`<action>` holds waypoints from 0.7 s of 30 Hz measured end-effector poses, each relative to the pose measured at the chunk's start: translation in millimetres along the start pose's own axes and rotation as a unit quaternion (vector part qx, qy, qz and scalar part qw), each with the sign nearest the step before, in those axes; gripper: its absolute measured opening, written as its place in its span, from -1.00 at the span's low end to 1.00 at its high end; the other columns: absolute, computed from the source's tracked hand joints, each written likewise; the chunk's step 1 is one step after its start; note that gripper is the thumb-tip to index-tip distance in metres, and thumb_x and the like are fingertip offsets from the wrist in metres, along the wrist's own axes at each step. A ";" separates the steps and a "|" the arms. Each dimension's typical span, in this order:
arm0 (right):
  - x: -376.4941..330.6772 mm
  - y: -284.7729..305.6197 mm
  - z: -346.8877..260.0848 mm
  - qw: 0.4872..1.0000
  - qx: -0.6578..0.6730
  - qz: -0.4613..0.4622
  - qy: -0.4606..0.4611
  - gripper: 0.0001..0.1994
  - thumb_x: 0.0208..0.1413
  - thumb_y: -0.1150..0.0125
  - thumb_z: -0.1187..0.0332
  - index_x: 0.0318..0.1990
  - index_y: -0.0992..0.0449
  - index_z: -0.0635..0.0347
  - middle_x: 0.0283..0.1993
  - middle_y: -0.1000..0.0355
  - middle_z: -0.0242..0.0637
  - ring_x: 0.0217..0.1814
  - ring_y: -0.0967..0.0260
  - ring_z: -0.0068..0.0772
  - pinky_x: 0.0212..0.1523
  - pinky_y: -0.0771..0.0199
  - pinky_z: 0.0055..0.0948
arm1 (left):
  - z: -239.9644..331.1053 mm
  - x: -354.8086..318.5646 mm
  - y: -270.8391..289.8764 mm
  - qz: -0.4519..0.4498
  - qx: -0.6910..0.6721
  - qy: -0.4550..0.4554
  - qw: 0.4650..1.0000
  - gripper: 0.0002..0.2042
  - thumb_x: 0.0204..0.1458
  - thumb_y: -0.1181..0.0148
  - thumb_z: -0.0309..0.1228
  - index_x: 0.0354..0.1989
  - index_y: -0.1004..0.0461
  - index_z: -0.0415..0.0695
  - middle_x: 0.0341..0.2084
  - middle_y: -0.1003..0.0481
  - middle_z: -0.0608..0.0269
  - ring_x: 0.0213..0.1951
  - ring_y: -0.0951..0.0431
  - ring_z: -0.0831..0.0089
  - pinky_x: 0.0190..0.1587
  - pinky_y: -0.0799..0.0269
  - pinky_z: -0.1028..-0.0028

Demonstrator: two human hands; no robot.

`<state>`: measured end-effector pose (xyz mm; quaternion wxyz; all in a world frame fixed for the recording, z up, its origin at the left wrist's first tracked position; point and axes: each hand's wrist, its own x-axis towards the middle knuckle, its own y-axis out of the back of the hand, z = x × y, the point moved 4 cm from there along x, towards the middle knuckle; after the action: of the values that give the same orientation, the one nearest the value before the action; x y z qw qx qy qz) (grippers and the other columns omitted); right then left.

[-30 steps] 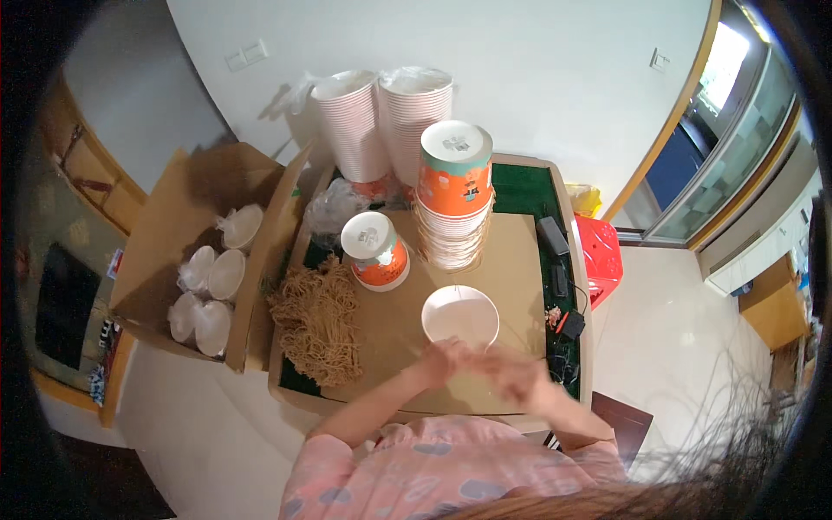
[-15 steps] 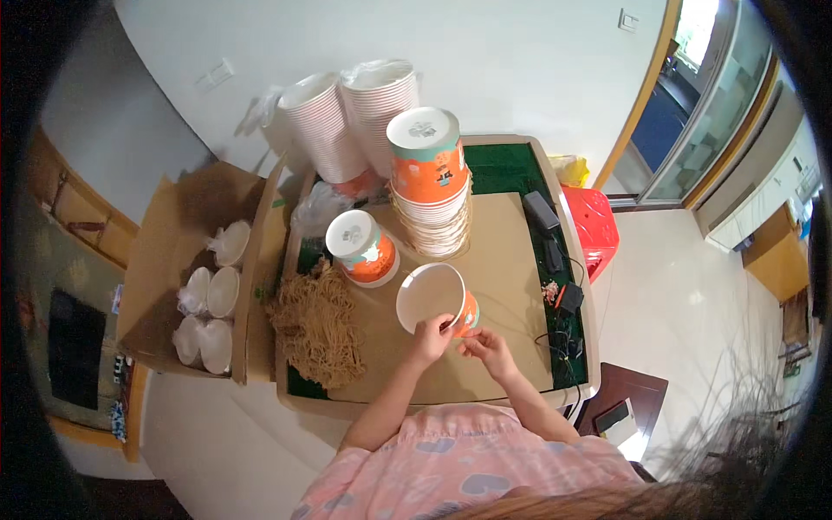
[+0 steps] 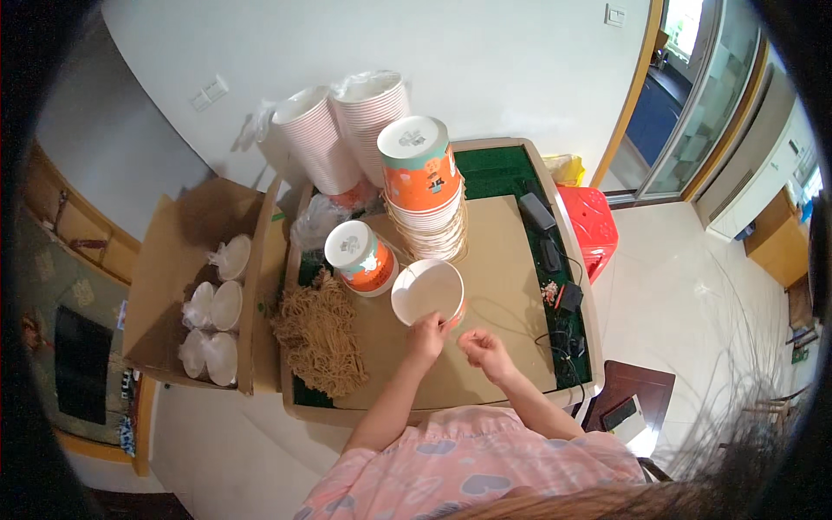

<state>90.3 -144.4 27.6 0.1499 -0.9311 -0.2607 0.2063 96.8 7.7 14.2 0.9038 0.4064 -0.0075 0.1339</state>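
A white-lined paper bucket (image 3: 421,286) with an orange outside is tilted on the cardboard, its mouth facing up towards me. My left hand (image 3: 425,338) grips its near rim, fingers closed. Just right of the bucket, my right hand (image 3: 487,354) is pinched together, apart from it; whatever lies between the fingertips is too small to make out. Left of the bucket stands an upside-down orange paper bucket (image 3: 371,269). Behind is a tall stack of upturned buckets (image 3: 422,186) with tan cord loops around its lower rims. A heap of tan cord (image 3: 316,342) lies at the left.
Plastic-wrapped stacks of white buckets (image 3: 316,143) lean near the wall. An open cardboard box (image 3: 186,260) on the left holds more wrapped stacks. Black adapters and cables (image 3: 563,299) line the table's right side, beside a red stool (image 3: 589,225). A phone (image 3: 619,414) lies at the lower right.
The bucket in my left hand has shifted slightly left and its orange side shows less. My right hand has drawn a little away from it. The whole view has shifted slightly.
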 end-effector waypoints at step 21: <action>64.4 36.5 68.5 0.974 -0.026 0.223 0.041 -0.85 0.02 -0.19 0.33 -0.34 -0.44 0.21 -0.56 -0.37 -0.44 -0.66 -0.18 -0.69 -0.69 -0.18 -0.67 | -3.7 16.5 -22.3 -0.026 -0.143 0.013 0.989 -0.88 -0.18 -0.20 -0.56 -0.43 -0.44 -0.24 -0.52 -0.52 0.11 -0.43 -0.56 0.31 -0.36 -0.45 0.41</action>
<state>124.2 -127.3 -65.8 0.0860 -0.9770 -0.0460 0.1896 117.9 0.2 -2.6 0.9558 0.2714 -0.0043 0.1133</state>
